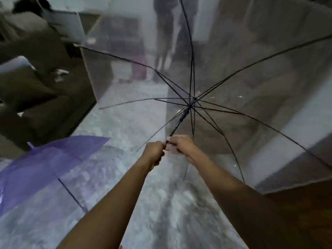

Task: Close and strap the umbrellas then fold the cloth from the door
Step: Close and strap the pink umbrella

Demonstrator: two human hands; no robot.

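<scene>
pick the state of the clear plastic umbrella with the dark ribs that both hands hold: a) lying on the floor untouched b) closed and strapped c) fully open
c: the clear plastic umbrella has its dark ribs spread wide, with the left hand and right hand gripping its shaft.

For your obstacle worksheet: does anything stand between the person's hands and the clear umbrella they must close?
Nothing visible does. The left hand and right hand are already closed on the clear umbrella at its shaft. The purple umbrella lies apart, lower left.
</scene>
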